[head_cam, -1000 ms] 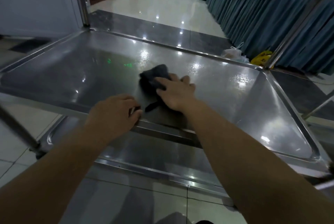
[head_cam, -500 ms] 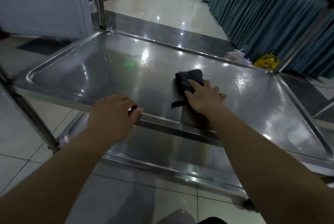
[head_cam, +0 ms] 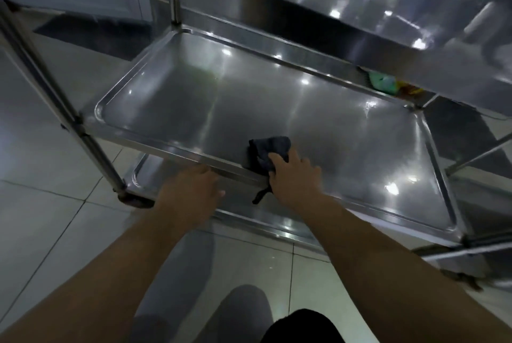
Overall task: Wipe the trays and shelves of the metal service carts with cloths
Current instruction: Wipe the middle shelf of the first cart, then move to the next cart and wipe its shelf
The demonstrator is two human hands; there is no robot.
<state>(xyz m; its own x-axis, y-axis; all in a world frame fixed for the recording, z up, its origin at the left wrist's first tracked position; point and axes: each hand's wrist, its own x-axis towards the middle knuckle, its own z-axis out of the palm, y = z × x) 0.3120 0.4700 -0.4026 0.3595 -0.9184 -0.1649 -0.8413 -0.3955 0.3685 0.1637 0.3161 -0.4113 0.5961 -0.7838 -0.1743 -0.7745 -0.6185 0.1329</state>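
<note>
Cloth (head_cam: 270, 153), dark and bunched, sits on the middle tray (head_cam: 249, 99) of the metal cart, just inside the near rim (head_cam: 171, 148). A loose tail (head_cam: 260, 196) of it hangs over that rim.

Our right hand (head_cam: 295, 176) lies flat on the cloth, its fingers (head_cam: 278, 158) stretched out and pressing down rather than curled round it. Our left hand (head_cam: 191, 190) reaches the near rim beside it. That hand is blurred, so we cannot tell whether its fingers hook the edge or only rest there.

We judge the step in hand to be wiping this middle tray, with most of its floor lying beyond the cloth.

- We would hold the palm flat and the weight even, so the whole pad of cloth meets the metal.
- We would sweep in long overlapping passes from one side wall to the other and work out toward the far rim.
- We would push the cloth into the rounded corners and along the raised lip, where grime is likely to collect.
- The left hand should brace the cart so it does not roll under the push.
- We should mind our head and forearm under the upper tray (head_cam: 374, 10), which hangs close above.
- The tail is best tucked in so it does not drag on the lower shelf (head_cam: 291, 225).
</note>
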